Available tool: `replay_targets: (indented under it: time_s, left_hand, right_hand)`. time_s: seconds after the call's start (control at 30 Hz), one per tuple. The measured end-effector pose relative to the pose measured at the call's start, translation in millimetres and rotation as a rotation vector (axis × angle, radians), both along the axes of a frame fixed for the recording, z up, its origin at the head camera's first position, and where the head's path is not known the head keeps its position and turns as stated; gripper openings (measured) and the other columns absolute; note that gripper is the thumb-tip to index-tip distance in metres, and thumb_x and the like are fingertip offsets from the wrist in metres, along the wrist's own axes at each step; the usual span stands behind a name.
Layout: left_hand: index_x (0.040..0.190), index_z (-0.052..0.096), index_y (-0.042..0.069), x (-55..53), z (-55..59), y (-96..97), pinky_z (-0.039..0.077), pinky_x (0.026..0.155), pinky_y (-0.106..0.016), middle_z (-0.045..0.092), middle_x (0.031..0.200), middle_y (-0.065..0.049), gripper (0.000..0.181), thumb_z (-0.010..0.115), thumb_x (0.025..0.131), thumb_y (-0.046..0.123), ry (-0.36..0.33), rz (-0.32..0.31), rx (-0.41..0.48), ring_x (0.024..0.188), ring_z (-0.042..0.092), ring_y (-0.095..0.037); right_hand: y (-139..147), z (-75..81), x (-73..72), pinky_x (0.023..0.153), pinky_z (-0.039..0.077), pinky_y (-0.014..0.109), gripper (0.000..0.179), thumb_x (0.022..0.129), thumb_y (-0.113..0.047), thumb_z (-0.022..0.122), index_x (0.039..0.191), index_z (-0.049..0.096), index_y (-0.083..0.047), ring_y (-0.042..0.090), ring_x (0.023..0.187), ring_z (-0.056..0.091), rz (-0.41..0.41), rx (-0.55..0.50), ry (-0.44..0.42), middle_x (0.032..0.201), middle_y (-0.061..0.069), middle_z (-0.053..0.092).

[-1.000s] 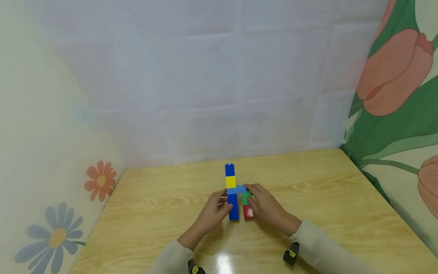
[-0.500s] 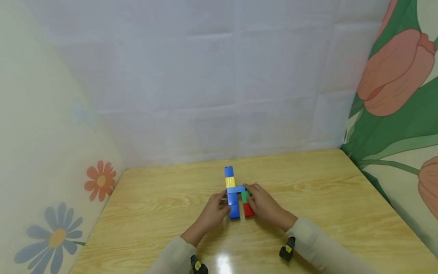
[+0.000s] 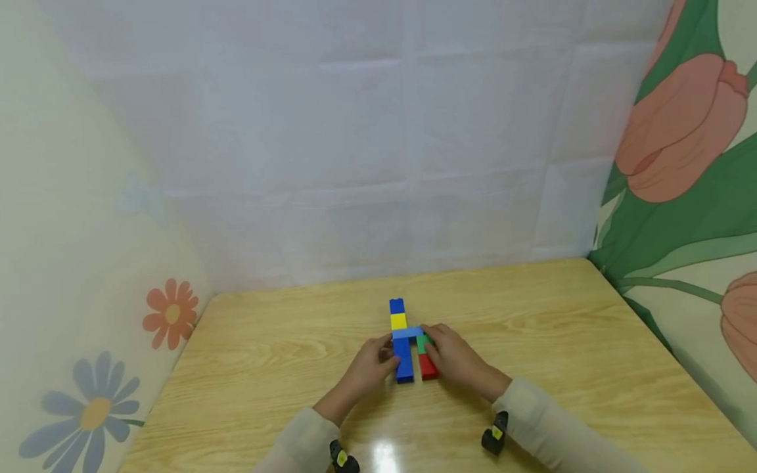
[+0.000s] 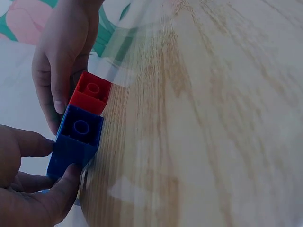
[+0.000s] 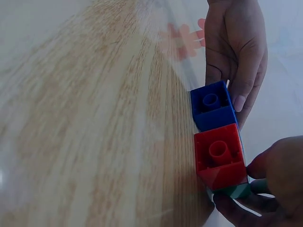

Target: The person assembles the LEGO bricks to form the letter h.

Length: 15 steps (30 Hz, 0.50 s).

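Note:
A figure built of toy building blocks lies between my hands in the head view, shaped like a lowercase h. Its long side has a dark blue leg (image 3: 403, 361), a yellow block (image 3: 399, 321) and a blue end block (image 3: 396, 306). A light blue bar (image 3: 407, 333) links this to a short leg of a green block (image 3: 422, 344) and a red block (image 3: 428, 368). My left hand (image 3: 368, 369) pinches the blue leg between thumb and fingers. With curled fingers, my right hand (image 3: 458, 358) grips the short leg at the green block. Both wrist views show hollow undersides facing me.
The figure is over a wood-grain table (image 3: 266, 368). Behind it hangs a white cloth backdrop (image 3: 355, 164). Flower-printed panels stand at the left (image 3: 94, 263) and right (image 3: 680, 230). Black wrist cameras sit at my cuffs, one by the right sleeve (image 3: 556, 417).
The blocks' far end has dropped lower in the head view, and the figure's tilt has shifted. Both hands keep their hold, with only small wrist movements.

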<state>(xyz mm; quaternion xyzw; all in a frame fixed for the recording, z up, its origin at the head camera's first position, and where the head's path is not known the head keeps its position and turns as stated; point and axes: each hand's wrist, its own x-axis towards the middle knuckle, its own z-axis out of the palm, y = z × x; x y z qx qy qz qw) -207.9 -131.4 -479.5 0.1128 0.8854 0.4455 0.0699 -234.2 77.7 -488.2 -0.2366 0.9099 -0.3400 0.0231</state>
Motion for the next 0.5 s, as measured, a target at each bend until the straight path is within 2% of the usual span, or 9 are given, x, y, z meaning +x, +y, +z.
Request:
replay_targets:
  time_s: [0.17,0.5]
  left_hand:
    - [0.141,0.041,-0.009,0.0,-0.3,0.7,0.048,0.098,-0.049,0.054,0.127,-0.021,0.052,0.06,0.096,0.011,-0.03,0.002,-0.01,0.114,0.057,-0.034]
    - [0.141,0.04,-0.011,0.4,-0.9,1.2,0.047,0.098,-0.05,0.055,0.126,-0.021,0.053,0.06,0.097,0.011,-0.031,-0.01,-0.009,0.114,0.056,-0.034]
  right_hand:
    - [2.2,0.8,0.8,0.096,0.05,0.042,0.042,0.102,-0.015,0.052,0.141,0.047,-0.001,0.025,0.114,0.056,0.004,0.005,-0.024,0.125,0.013,0.057]
    - [1.3,1.7,1.4,0.097,0.05,0.04,0.043,0.102,-0.017,0.05,0.142,0.047,-0.002,0.023,0.114,0.056,-0.014,0.033,-0.054,0.125,0.011,0.056]
